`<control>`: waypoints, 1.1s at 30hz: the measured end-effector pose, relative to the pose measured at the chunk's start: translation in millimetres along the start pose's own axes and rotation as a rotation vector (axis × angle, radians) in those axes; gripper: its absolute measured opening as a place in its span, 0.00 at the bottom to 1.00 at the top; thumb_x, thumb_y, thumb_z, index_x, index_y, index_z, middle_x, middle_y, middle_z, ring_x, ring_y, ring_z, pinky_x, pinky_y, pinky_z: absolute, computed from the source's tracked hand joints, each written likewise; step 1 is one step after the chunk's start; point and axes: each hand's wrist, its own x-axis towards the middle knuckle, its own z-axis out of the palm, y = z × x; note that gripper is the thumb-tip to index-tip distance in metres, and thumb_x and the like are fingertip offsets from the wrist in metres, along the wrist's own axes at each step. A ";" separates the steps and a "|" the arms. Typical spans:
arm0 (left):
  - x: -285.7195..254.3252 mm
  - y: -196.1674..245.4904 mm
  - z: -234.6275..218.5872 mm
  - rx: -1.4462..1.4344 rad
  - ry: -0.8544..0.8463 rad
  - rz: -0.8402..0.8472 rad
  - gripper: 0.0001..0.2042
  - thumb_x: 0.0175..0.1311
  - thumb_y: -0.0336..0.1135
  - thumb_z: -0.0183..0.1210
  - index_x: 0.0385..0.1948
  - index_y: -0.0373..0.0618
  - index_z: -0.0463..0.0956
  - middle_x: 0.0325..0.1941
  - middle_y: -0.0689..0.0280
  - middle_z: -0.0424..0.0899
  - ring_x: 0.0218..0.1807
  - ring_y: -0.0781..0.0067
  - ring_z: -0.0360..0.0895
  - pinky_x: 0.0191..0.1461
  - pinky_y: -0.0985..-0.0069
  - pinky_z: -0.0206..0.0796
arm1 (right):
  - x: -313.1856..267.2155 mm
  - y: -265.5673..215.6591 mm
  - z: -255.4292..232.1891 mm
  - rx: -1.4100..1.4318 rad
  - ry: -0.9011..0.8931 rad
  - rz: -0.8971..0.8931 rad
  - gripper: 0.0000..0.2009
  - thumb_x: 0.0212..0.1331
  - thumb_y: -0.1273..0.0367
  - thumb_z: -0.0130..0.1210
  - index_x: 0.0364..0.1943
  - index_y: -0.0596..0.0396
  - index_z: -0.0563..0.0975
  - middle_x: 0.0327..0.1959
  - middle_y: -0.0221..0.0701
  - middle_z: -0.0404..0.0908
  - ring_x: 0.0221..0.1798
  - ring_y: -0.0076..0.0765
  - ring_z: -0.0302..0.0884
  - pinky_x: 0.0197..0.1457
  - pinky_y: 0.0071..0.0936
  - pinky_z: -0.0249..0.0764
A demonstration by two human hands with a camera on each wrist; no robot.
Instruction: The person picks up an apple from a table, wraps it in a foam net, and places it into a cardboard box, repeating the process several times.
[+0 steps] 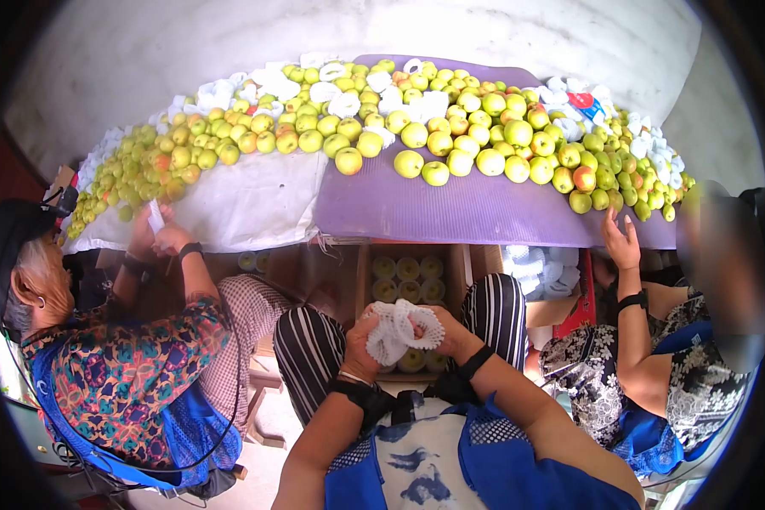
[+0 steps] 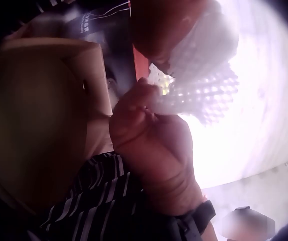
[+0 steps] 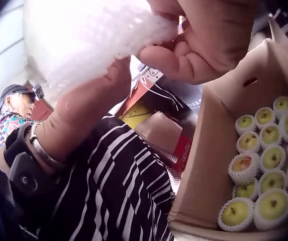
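Observation:
White foam nets (image 1: 391, 333) are held between both hands above the lap in the head view. My left hand (image 1: 362, 347) grips the left part of the netting; in the left wrist view that hand (image 2: 154, 145) pinches the edge of the mesh (image 2: 199, 95). My right hand (image 1: 452, 333) has its fingers curled on the other side; in the right wrist view this hand (image 3: 209, 45) pinches the white netting (image 3: 104, 40). Below the hands stands a cardboard box (image 3: 194, 186) holding netted apples (image 3: 271, 158) in rows.
Loose green apples (image 1: 518, 132) lie heaped along the table, with white nets (image 1: 272, 82) among them and a purple mat (image 1: 382, 204) beneath. One person (image 1: 136, 365) sits at the left, another (image 1: 654, 357) at the right. A box of white nets (image 1: 542, 272) stands right of the knees.

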 end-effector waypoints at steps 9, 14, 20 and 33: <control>12.6 2.4 -8.2 0.002 0.090 0.210 0.21 0.55 0.30 0.50 0.51 0.35 0.62 0.51 0.51 0.70 0.53 0.52 0.69 0.59 0.56 0.58 | -3.3 -7.7 -1.7 -0.424 0.297 -0.316 0.12 0.54 0.72 0.49 0.45 0.52 0.71 0.37 0.24 0.74 0.39 0.24 0.73 0.30 0.20 0.71; 16.3 2.1 -14.0 0.115 0.083 0.185 0.19 0.53 0.26 0.52 0.48 0.35 0.64 0.48 0.55 0.73 0.49 0.59 0.72 0.55 0.64 0.64 | 3.5 -4.1 -5.0 -0.691 0.135 -0.735 0.17 0.51 0.74 0.52 0.47 0.54 0.69 0.46 0.27 0.68 0.48 0.23 0.66 0.45 0.22 0.69; 7.2 0.8 -18.3 0.204 0.127 0.067 0.17 0.51 0.24 0.50 0.46 0.35 0.66 0.47 0.55 0.73 0.49 0.60 0.73 0.54 0.65 0.65 | -1.6 -8.4 3.6 -0.410 0.208 -0.491 0.07 0.50 0.77 0.51 0.34 0.58 0.74 0.32 0.27 0.75 0.35 0.22 0.72 0.41 0.20 0.69; 9.1 -6.1 -24.1 1.398 0.217 0.463 0.20 0.46 0.22 0.56 0.45 0.35 0.69 0.40 0.59 0.78 0.39 0.77 0.74 0.37 0.82 0.67 | -7.4 -7.2 10.7 -1.596 0.316 -0.663 0.08 0.46 0.76 0.52 0.33 0.56 0.72 0.29 0.42 0.76 0.34 0.47 0.75 0.39 0.32 0.71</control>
